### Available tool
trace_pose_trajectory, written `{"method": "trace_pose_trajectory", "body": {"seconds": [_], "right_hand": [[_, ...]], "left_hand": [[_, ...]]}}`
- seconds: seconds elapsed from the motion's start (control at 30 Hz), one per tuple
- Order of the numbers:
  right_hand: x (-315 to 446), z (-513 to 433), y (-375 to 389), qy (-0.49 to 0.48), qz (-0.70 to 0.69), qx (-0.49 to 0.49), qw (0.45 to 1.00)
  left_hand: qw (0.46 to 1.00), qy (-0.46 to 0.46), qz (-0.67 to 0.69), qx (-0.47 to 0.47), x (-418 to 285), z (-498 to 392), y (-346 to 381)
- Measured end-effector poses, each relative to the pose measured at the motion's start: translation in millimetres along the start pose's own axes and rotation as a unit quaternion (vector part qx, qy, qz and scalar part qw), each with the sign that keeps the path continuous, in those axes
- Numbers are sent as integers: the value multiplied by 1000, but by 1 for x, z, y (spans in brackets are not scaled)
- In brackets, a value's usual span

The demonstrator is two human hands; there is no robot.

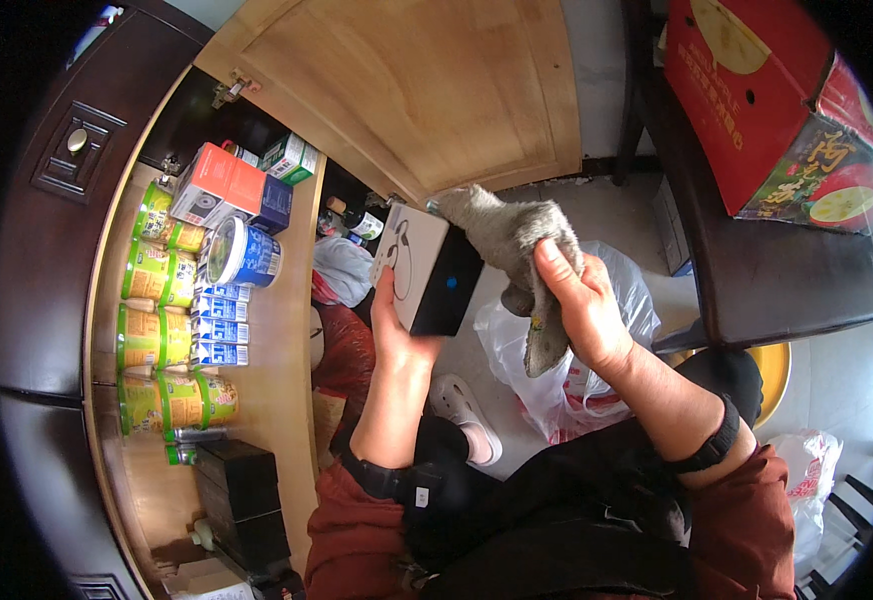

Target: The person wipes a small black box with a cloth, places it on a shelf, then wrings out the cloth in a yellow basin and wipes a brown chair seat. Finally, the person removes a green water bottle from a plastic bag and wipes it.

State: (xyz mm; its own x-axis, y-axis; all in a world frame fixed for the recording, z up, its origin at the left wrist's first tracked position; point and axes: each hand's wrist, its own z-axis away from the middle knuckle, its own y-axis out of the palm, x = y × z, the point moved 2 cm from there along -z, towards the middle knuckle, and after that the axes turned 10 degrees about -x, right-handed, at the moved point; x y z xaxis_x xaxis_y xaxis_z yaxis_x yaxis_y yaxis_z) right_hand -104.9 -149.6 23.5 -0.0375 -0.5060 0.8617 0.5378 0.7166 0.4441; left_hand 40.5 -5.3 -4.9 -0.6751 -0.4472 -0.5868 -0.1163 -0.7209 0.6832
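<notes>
My left hand (403, 330) holds a black and white product box (455, 281) from below, thumb along its white face. That face shows a picture of earphones with a cable. In my right hand (590, 311) is a grey plush cloth (508, 236), bunched between thumb and fingers. The cloth's far end lies at the box's upper edge; whether it touches the box, I cannot tell. Both are held up in front of an open wooden cabinet (275, 397), over the floor.
On the cabinet shelf stand several green-lidded food tubs (144, 270), milk cartons (220, 322), a blue tub (245, 251), an orange box (219, 184) and black boxes (238, 480). The cabinet door (406, 90) hangs open. Plastic bags (571, 390) lie below; a red carton (744, 97) sits on a dark chair (789, 277).
</notes>
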Motion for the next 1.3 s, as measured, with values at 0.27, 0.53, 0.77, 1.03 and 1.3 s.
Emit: {"method": "trace_pose_trajectory", "body": {"seconds": [0.27,0.53,0.77,1.03,1.3], "right_hand": [[-29,3,30,-399,506,-8,765],[-9,-53,-13,-167,114,-218,955],[1,-37,-7,113,-345,8,932],[-5,-28,-4,48,-311,-3,949],[-24,-6,18,-197,52,71,977]], "left_hand": [[999,5,-48,-8,40,5,28],[992,-122,7,-26,68,27,30],[989,-105,-39,94,52,35,22],[972,-24,-231,22,46,25,8],[987,-71,-122,79,33,21,16]]}}
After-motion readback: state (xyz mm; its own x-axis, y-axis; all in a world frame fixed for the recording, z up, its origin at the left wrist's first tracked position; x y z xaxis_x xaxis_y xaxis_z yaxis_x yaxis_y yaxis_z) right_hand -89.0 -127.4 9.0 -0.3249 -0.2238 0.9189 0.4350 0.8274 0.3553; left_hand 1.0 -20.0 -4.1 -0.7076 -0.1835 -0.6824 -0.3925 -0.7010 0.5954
